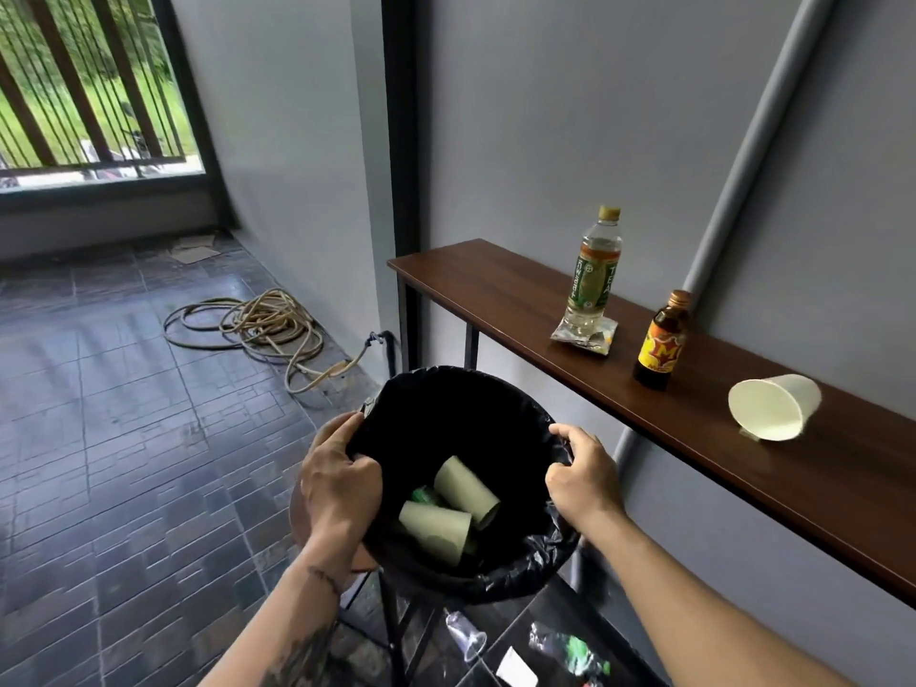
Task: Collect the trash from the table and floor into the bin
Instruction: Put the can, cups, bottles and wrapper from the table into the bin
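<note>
A bin [500, 582] lined with a black bag is held up between both hands. My left hand [339, 480] grips its left rim and my right hand [582, 471] grips its right rim. Two paper cups [463, 488] and something green lie inside. On the narrow wooden table [495, 290] to the right stand a tea bottle [592, 272] on a crumpled wrapper [585, 334] and a small brown bottle [661, 342]. A white paper cup [771, 406] lies on its side there. On the floor below are a clear plastic piece [466, 634], a white scrap [515, 667] and a green wrapper [577, 652].
A coiled hose [257, 322] lies on the tiled floor by the wall. Cardboard scraps [196, 247] sit near the barred window at the back left. A grey pipe [743, 156] runs down the wall behind the table. Black stool legs [396, 632] show under the bin.
</note>
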Available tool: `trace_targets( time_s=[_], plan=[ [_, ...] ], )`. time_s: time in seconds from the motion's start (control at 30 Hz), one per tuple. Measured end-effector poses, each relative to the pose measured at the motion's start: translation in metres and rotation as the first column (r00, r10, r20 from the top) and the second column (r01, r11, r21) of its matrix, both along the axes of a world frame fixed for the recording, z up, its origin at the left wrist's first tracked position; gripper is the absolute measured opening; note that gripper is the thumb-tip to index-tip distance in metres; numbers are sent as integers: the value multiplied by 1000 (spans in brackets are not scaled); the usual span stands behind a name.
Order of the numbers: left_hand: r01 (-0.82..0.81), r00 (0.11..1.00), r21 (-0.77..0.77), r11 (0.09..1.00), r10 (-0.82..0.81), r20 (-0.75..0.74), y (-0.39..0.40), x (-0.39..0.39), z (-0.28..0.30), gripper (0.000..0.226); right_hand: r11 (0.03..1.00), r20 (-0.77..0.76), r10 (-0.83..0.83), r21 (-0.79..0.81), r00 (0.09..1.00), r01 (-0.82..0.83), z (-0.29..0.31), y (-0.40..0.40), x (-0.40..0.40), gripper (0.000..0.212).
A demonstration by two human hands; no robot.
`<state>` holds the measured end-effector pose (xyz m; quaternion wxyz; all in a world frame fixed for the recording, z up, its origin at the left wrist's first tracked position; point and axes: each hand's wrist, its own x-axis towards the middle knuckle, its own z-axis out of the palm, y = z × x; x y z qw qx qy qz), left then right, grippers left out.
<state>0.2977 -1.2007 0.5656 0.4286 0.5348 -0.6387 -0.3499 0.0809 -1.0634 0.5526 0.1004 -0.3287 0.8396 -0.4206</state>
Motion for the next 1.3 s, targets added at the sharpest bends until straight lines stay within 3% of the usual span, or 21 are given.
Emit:
trace_targets(
  time_s=[0.13, 0.27, 0.5, 0.73, 0.9, 1.03, 1.13, 1.3],
  plan=[
    [18, 999, 27, 999, -19, 35, -32, 5, -10, 57, 999, 96, 15, 44, 995, -20, -7, -26, 9, 59],
    [24, 998, 53, 998, -27, 60, -52, 8, -21, 58, 998, 89, 22, 56, 996, -27, -14, -42, 11, 58],
    [9, 992, 73, 997, -18, 126, -77, 8, -24, 59, 987, -35, 122, 114, 992, -117, -9, -62, 8, 48],
    [-27, 986, 97, 995, 10, 167, -82, 5, -23, 59, 985, -252, 158, 114, 955, -133, 14, -35, -12, 43],
    [-28, 983, 107, 994, 8, 186, -73, -4, -23, 59, 998, -434, -57, -58, 899, 35, 42, 10, -38, 39],
    [-19, 980, 146, 989, -11, 199, -69, -9, -29, 65, 960, -528, -274, -196, 804, 198, 67, 42, -68, 36],
    [2, 976, 178, 984, -41, 215, -62, -10, -24, 65, 940, -541, -325, -91, 776, 330, 77, 61, -95, 41],
    [8, 966, 182, 983, -55, 252, -57, -11, -24, 64, 815, -539, -364, 210, 760, 540, 81, 78, -123, 52]
  ],
)
